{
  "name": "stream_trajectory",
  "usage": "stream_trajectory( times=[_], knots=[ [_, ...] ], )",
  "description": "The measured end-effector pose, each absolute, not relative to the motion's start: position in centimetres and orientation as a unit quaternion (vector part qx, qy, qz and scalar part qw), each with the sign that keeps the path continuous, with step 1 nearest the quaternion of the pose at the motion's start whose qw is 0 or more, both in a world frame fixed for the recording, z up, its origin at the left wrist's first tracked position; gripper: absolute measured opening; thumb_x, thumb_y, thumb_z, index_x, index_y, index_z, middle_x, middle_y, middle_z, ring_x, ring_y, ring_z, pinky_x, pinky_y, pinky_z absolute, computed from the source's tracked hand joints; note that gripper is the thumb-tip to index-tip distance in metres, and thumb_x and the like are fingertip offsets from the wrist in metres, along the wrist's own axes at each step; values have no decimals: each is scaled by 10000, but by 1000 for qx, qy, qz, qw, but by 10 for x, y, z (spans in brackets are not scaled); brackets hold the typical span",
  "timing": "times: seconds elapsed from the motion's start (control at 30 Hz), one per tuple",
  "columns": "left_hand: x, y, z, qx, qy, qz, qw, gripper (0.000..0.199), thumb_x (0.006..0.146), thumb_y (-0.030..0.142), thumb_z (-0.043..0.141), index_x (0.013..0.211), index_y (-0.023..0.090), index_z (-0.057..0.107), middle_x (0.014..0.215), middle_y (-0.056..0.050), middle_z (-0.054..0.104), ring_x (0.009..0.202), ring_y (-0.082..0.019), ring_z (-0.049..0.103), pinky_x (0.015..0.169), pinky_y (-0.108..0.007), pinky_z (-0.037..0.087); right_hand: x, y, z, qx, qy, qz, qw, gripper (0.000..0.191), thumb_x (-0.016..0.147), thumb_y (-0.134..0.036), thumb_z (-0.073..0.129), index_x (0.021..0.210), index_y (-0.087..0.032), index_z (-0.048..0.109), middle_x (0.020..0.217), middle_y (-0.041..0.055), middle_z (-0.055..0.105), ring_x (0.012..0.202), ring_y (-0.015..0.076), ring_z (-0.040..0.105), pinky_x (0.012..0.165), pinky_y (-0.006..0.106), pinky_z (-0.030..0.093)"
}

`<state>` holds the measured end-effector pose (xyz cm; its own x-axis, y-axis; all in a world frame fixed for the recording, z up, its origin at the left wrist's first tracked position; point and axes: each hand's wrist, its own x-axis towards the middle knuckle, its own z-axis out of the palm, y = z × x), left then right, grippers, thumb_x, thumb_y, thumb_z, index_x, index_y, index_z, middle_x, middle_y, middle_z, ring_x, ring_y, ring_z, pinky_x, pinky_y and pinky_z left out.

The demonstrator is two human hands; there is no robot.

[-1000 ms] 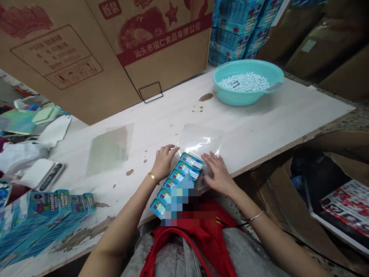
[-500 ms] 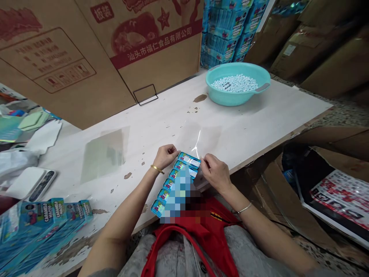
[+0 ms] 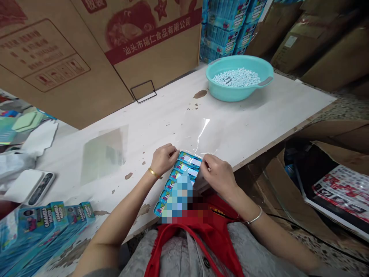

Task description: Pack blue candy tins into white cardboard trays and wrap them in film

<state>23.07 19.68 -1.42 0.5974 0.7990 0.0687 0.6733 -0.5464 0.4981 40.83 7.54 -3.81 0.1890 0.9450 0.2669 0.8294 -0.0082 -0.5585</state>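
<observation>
Head view: we find the left hand (image 3: 164, 159) curled at the far end of a row of blue candy tins (image 3: 187, 164), which lies near the table's (image 3: 161, 115) front edge, partly pixelated; we cannot tell whether that hand grips. The right hand (image 3: 216, 175) is narrowly pinched on clear plastic film (image 3: 201, 134) across the row; we judge the two hands keep it taut. A teal basin (image 3: 230, 94) of white candies (image 3: 236, 77) sits near the back edge; stacked blue cartons (image 3: 43, 227) occupy the near-left corner.
</observation>
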Motion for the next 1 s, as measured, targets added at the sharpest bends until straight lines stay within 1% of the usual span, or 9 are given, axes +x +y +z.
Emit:
stream_trajectory(
  times=[0.07,0.23,0.33,0.47,0.53,0.63,0.73,0.9,1.0],
  knots=[
    [228,194,-16,871,418,161,202,299,878,277,488,598,184,538,661,-12,540,629,-131,489,628,-277,348,406,76,-40,-697,-631,91,327,192,874,-179,415,698,-213,484,666,32,578,579,157,498,542,290,259],
    [230,191,-23,810,496,194,244,303,886,318,497,613,189,523,607,8,504,592,-131,470,598,-277,340,406,86,-42,-690,-642,94,320,191,878,-176,420,708,-207,502,677,34,588,606,164,518,559,287,286],
    [227,189,-20,838,474,203,179,326,917,293,457,612,191,513,650,-12,521,642,-140,503,627,-281,346,402,84,-42,-685,-662,66,297,202,888,-169,410,724,-198,523,692,38,595,594,158,513,552,286,281],
    [205,184,-19,911,363,166,101,343,949,281,411,639,193,526,684,-33,549,640,-140,514,625,-280,351,392,70,-48,-676,-678,15,289,231,908,-175,397,725,-190,536,678,31,589,588,146,521,551,284,272],
    [193,182,-25,932,321,157,54,317,951,276,415,676,194,550,697,-38,573,635,-146,510,619,-287,347,389,65,-54,-694,-662,6,282,200,890,-179,425,728,-186,542,665,20,593,583,141,527,556,281,269],
    [185,180,-37,928,330,172,1,286,952,289,430,722,194,571,727,-44,604,649,-158,517,620,-295,344,388,65,-62,-743,-622,26,245,161,865,-257,488,751,-176,569,650,16,616,563,145,533,542,281,240],
    [187,181,-45,928,340,153,-15,298,961,292,410,733,192,575,734,-47,609,651,-162,527,622,-299,342,387,68,-63,-765,-608,61,203,231,869,-335,507,723,-178,595,643,30,644,555,152,544,537,283,211],
    [182,177,-44,929,336,134,-81,349,958,243,402,634,192,523,636,-36,557,594,-165,486,613,-314,310,381,64,-53,-737,-649,73,171,233,862,-198,458,708,-167,630,660,60,668,605,167,589,560,298,233],
    [171,170,-43,922,355,135,-71,327,951,237,412,650,193,532,648,-36,562,625,-174,501,633,-319,313,375,63,-52,-725,-665,97,152,228,868,-195,456,748,-162,647,713,66,689,669,183,626,576,302,256]
  ],
)
